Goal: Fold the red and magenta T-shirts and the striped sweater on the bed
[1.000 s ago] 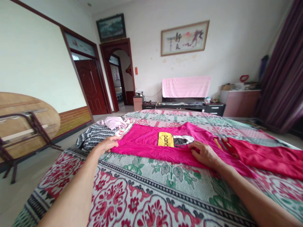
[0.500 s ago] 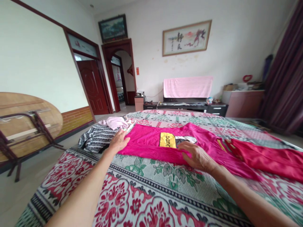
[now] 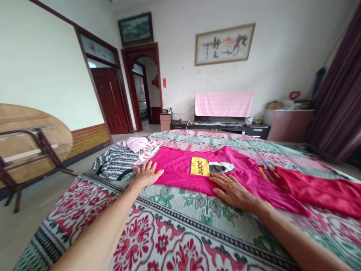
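A bright pink shirt (image 3: 176,165) with a yellow and black-and-white print lies spread across the patterned bedspread (image 3: 158,226). My left hand (image 3: 147,175) rests palm down at the shirt's left end, fingers stretched out. Farther right, my right hand (image 3: 232,191) lies flat on the shirt's near edge just below the print, its fingers extended. Neither hand grips anything. Beyond my left hand are a black-and-white striped garment (image 3: 115,162) and a light pink cloth (image 3: 135,143) in a heap.
A red satin garment (image 3: 324,186) lies to the right, touching the shirt's right part. At the left stands a folded round table (image 3: 34,139) on the floor. Against the far wall is a low black cabinet (image 3: 258,130), with a pink cloth (image 3: 224,104) draped above it.
My left hand has shifted slightly right and settled onto the shirt's end. My right hand's bent fingers have flattened and stretched out on the fabric. The view has moved slightly.
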Tool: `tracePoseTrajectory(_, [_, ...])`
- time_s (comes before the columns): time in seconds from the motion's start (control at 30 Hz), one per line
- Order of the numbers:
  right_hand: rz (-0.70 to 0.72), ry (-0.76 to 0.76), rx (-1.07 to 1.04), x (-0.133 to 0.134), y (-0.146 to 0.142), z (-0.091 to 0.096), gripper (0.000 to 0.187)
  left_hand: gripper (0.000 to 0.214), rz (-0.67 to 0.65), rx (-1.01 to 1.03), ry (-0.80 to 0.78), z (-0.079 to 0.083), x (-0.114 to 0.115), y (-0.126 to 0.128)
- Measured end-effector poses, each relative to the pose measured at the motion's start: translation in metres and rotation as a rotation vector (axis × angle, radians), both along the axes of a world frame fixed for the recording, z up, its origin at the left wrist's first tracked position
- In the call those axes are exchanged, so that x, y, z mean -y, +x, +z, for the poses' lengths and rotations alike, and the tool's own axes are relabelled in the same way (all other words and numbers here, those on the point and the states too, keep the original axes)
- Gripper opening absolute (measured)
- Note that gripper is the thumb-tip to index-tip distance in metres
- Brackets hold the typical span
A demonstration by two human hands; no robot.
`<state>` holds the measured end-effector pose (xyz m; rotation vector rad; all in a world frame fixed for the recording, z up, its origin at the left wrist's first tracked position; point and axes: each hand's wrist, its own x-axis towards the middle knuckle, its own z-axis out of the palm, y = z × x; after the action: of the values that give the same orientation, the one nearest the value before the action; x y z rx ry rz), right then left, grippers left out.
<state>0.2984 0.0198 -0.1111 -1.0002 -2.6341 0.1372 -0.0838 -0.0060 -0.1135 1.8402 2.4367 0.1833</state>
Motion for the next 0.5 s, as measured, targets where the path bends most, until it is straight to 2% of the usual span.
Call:
tracePoseTrajectory(0.1, [-0.018, 0.004, 0.019, 0.0, -0.001, -0.001, 0.049, 0.089, 0.006, -0.015, 0.007, -0.001, 0.0, 0.001])
tracePoseTrajectory(0.23, [-0.071, 0.097, -0.031, 0.008, -0.003, 0.001, 0.048, 0.088, -0.008, -0.024, 0.023, -0.002, 0.0, 0.001])
tracePoseTrajectory(0.37, [-0.202, 0.155, -0.087, 0.02, 0.002, 0.003, 0.043, 0.084, 0.025, -0.012, 0.008, -0.005, -0.003, -0.003])
tracePoseTrajectory(0.5, [-0.405, 0.161, -0.076, 0.028, 0.025, 0.007, 0.043, 0.083, 0.021, 0.002, 0.027, -0.012, -0.009, -0.009])
